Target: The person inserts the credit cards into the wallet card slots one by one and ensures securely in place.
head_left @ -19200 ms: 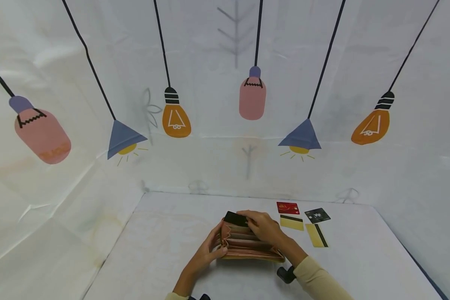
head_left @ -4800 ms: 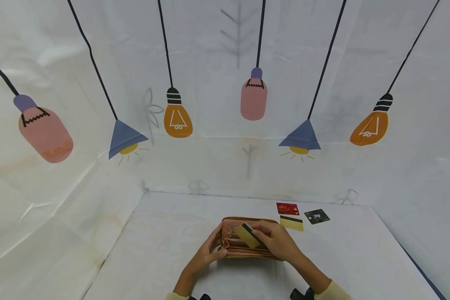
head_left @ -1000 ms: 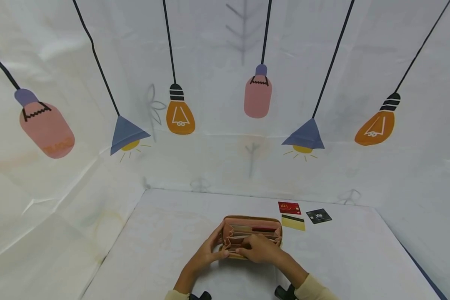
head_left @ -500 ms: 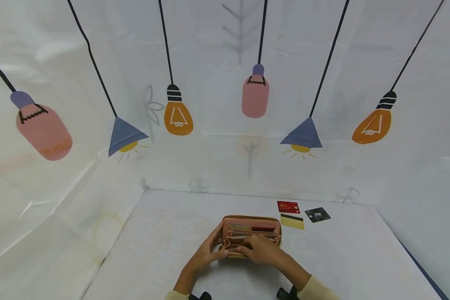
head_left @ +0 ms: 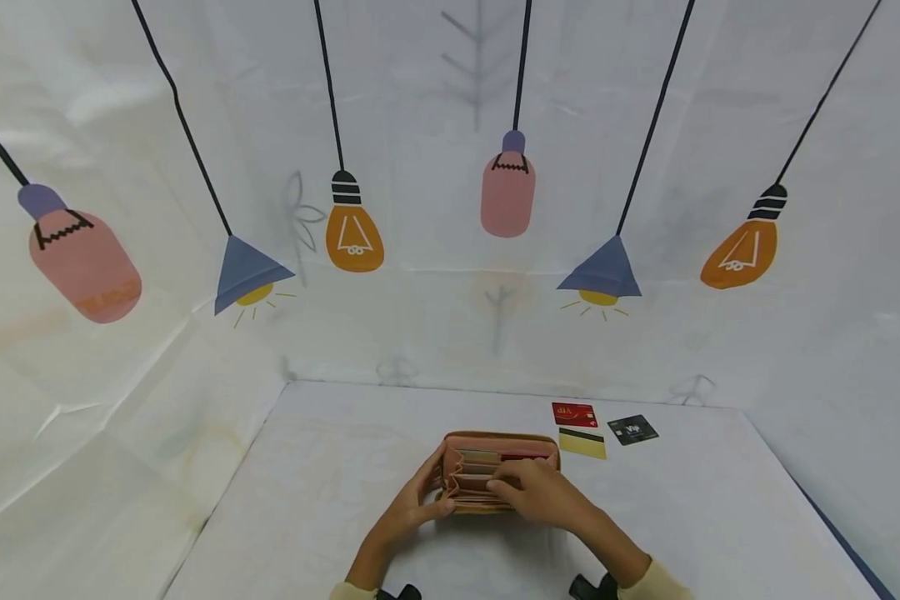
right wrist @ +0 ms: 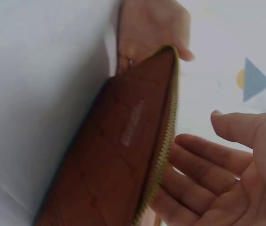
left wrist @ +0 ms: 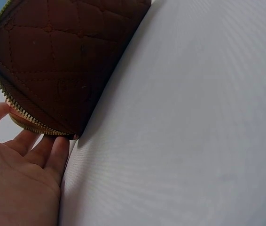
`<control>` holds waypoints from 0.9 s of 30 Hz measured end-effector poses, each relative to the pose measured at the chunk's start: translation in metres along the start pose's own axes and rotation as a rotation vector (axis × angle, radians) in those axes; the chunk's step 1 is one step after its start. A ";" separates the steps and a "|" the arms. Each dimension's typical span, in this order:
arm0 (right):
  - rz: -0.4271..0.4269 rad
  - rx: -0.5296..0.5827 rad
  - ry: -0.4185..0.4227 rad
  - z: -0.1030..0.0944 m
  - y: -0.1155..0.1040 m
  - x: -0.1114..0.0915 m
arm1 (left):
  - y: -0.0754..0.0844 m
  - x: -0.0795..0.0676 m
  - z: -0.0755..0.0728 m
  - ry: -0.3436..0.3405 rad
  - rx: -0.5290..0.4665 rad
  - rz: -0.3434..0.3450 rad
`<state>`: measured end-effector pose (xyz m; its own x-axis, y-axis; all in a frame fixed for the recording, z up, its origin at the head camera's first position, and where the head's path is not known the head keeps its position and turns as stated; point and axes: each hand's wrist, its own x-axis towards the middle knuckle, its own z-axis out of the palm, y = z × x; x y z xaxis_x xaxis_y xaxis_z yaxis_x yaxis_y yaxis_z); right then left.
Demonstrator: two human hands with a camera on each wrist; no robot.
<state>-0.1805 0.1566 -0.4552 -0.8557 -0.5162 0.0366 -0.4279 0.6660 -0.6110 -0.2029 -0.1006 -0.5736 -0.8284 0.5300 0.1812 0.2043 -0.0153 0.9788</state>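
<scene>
A brown quilted zip-around wallet [head_left: 498,436] stands unzipped on the table, its pink compartments facing up. My left hand [head_left: 412,502] grips its left end, thumb at the front and fingers behind; the left wrist view shows this hand [left wrist: 22,174] at the zipper's end. Over the compartments' right half is my right hand [head_left: 543,496]. In the right wrist view its fingers are loosely bent and the thumb stands apart, with nothing between them. At the rear of the wallet a tan card-like edge [head_left: 480,457] and a red edge [head_left: 523,456] show. The deeper slots are partly hidden.
Beyond the wallet to the right lie a red VIP card [head_left: 574,415], a gold card [head_left: 582,444] with a black stripe, and a black VIP card [head_left: 633,430]. A white sheet printed with lamps [head_left: 598,267] rises behind the white table [head_left: 330,433].
My right hand has drawn up and right from the wallet's front slots. The gold card it held 4.8 s ago is out of sight. My left hand keeps its grip.
</scene>
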 end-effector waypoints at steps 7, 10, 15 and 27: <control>-0.009 -0.013 0.102 -0.015 0.003 -0.007 | 0.004 -0.002 0.001 0.011 -0.009 -0.026; 0.042 0.006 0.127 -0.025 0.005 -0.012 | 0.004 -0.002 0.002 0.017 -0.020 -0.034; 0.108 0.078 0.188 -0.045 0.014 -0.021 | 0.002 -0.002 0.002 0.012 -0.022 -0.036; 0.356 0.077 0.365 -0.061 0.072 -0.033 | 0.001 0.000 0.001 0.015 0.012 -0.001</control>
<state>-0.2010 0.2539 -0.4524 -0.9962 -0.0332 0.0809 -0.0802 0.7174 -0.6921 -0.2022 -0.1003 -0.5731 -0.8364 0.5171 0.1817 0.2097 -0.0044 0.9778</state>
